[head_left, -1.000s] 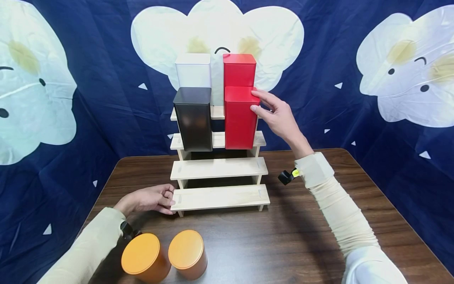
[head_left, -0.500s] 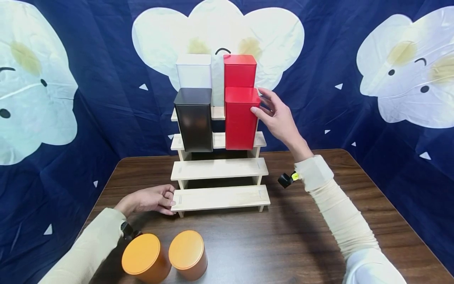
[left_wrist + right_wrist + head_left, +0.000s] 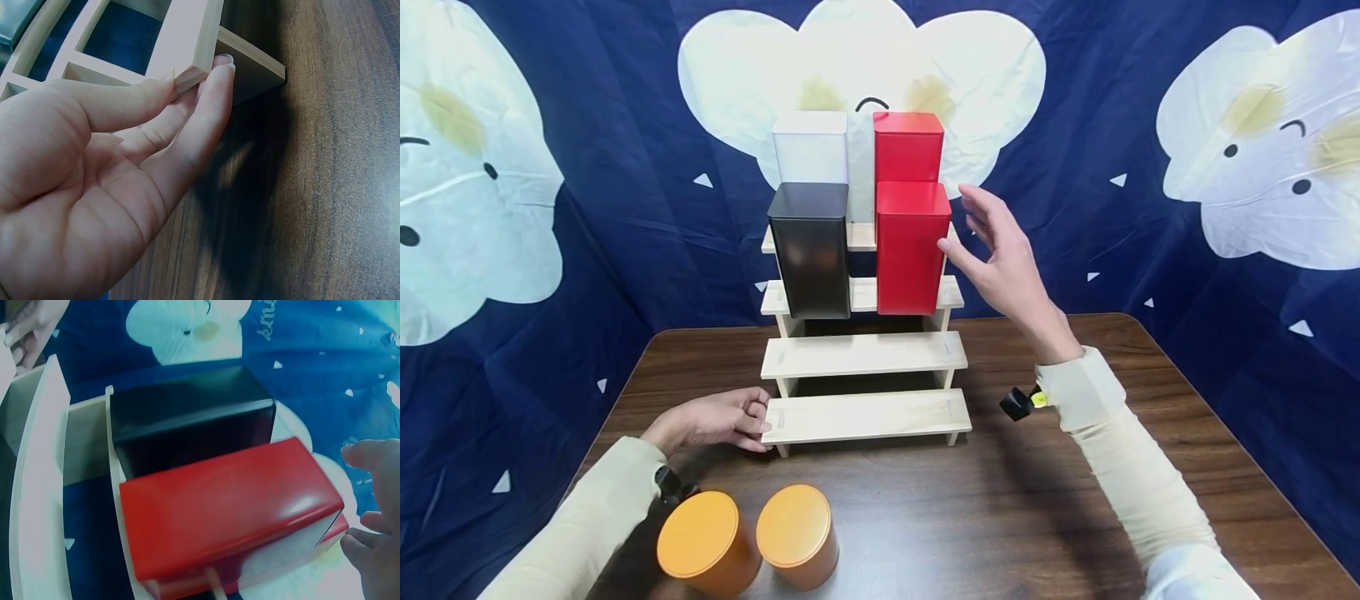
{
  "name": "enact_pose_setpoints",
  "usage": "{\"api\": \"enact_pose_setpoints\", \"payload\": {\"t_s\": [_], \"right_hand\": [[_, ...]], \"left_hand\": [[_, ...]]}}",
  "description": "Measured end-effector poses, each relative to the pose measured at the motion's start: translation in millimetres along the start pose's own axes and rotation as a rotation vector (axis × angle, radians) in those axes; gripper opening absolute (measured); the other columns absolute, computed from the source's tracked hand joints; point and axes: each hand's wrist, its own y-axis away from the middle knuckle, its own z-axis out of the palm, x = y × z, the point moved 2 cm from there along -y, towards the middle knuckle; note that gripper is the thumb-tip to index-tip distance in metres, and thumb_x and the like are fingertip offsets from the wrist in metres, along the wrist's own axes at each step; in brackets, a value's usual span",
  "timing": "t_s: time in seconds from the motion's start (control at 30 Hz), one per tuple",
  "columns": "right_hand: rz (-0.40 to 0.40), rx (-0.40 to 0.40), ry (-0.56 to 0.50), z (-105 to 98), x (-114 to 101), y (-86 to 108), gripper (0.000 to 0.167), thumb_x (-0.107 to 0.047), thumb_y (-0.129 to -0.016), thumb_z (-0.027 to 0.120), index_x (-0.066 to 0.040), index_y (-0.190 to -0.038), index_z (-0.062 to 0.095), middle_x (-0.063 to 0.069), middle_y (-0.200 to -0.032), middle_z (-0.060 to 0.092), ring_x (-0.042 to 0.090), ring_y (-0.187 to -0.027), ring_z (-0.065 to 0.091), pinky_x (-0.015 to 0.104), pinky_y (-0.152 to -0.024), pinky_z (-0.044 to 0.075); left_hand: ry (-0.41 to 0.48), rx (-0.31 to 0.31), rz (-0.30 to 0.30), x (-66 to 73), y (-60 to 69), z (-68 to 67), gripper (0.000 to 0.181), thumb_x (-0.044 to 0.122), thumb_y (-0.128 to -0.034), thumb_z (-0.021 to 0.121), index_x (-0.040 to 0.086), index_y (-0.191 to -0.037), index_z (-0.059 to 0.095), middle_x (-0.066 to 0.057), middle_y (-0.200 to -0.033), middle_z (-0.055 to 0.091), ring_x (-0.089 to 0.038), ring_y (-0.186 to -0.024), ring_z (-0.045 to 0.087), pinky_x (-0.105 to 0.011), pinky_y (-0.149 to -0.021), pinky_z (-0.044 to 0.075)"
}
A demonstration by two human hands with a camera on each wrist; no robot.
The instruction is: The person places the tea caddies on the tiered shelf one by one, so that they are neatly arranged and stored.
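A wooden stepped rack (image 3: 865,354) stands on the table. My left hand (image 3: 718,421) grips the left end of its lowest step; in the left wrist view, the thumb (image 3: 134,103) lies against the step's corner and fingers curl beneath. My right hand (image 3: 1003,250) is just right of the front red tin (image 3: 913,254), its fingers spread and holding nothing. That tin stands upright on the second step from the top, beside a black tin (image 3: 812,258). Behind them, on the top step, are a white tin (image 3: 810,154) and another red tin (image 3: 907,154), their lower parts hidden.
Two round orange tins (image 3: 700,537) stand on the table's near left part, close to my left forearm. Both lower steps (image 3: 865,417) carry nothing. A dark blue cloth (image 3: 625,167) with white cloud shapes hangs behind and at both sides of the wooden table (image 3: 1000,517).
My right hand has let go of the front red tin and moved off to the right. The left hand stays on the lowest step, and the tins keep their places.
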Motion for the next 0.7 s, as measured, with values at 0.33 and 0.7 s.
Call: {"api": "enact_pose_setpoints", "payload": {"t_s": [0.33, 0.7], "right_hand": [[-0.155, -0.002, -0.106, -2, -54, 27.9, 0.058, 0.008, -0.083, 0.066, 0.009, -0.135, 0.041, 0.022, -0.139, 0.044, 0.028, -0.130, 0.044, 0.042, -0.109, 0.039], [-0.278, -0.068, -0.204, 20, -41, 46.9, 0.066, 0.012, -0.076, 0.072, 0.002, -0.136, 0.046, 0.012, -0.138, 0.049, 0.027, -0.126, 0.048, 0.035, -0.106, 0.043]], "left_hand": [[0.003, -0.004, -0.003, 0.8, 0.4, 0.0, 0.038, -0.004, -0.0908, 0.056, -0.005, -0.118, 0.031, -0.012, -0.100, 0.054, -0.023, -0.091, 0.062, -0.046, -0.087, 0.056], [0.003, -0.001, -0.006, 0.5, 0.0, -0.4, 0.038, -0.004, -0.0909, 0.056, -0.005, -0.119, 0.031, -0.011, -0.099, 0.055, -0.022, -0.091, 0.063, -0.044, -0.086, 0.057]]}}
